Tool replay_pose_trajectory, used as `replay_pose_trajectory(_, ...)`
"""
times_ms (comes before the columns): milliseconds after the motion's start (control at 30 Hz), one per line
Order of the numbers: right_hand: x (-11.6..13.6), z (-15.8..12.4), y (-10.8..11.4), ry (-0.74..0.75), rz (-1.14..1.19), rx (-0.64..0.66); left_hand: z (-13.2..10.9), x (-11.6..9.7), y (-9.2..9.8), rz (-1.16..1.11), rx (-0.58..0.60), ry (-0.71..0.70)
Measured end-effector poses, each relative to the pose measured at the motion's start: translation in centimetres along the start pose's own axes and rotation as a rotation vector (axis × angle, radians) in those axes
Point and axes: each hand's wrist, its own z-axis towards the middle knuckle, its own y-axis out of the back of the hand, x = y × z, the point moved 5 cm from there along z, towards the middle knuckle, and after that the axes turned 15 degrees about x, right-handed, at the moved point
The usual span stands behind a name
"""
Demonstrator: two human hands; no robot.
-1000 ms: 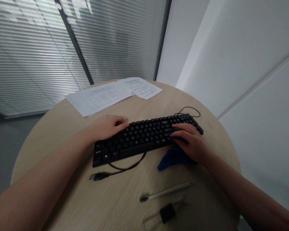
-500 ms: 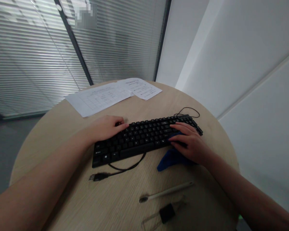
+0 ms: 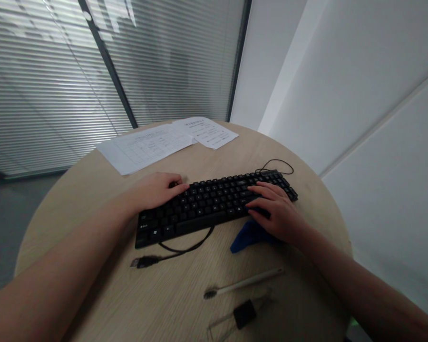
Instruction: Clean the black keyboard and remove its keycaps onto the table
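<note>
A black keyboard [image 3: 214, 202] lies across the middle of a round wooden table [image 3: 103, 190]. My left hand [image 3: 157, 188] rests flat on the keyboard's left end, fingers stretched over the keys. Over the right part of the keyboard, my right hand [image 3: 276, 211] presses a blue cloth [image 3: 248, 236] against the keys. Most of the cloth hangs off the front edge onto the table under my palm.
The keyboard's cable loops to a loose USB plug [image 3: 144, 261] in front. A toothbrush-like brush [image 3: 242, 283] and a small black-headed tool [image 3: 244, 314] lie near the front edge. Two printed paper sheets [image 3: 153, 145] lie at the back. Blinds and a white wall surround the table.
My right hand has slid the cloth slightly left along the keys. The left hand has stayed in place. The view has shifted a little.
</note>
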Motion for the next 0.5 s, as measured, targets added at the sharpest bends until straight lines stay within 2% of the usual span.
replay_pose_trajectory(300,-0.5,-0.08,-0.31,0.05,0.105,-0.048,0.0,0.12,0.04,-0.022,-0.019,-0.021)
replay_pose_trajectory(500,-0.38,0.02,-0.53,0.065,0.133,-0.018,0.09,0.26,-0.1,-0.031,-0.01,-0.024)
